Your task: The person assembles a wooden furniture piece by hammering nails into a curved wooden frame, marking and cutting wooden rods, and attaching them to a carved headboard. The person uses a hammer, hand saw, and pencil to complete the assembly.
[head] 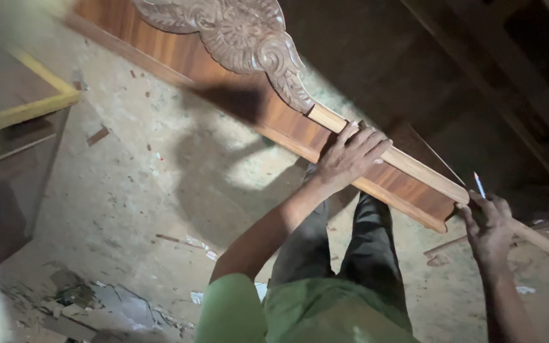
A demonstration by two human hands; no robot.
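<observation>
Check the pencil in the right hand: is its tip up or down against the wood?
Tip up. The pencil rises from the right hand, its point clear of the wooden strip.

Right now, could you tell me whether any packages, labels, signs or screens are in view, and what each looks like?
None are in view.
What shows instead: a carved wooden piece above a reddish-brown panel.
The left hand rests on a pale wooden strip.
The right hand holds a pencil.
</observation>
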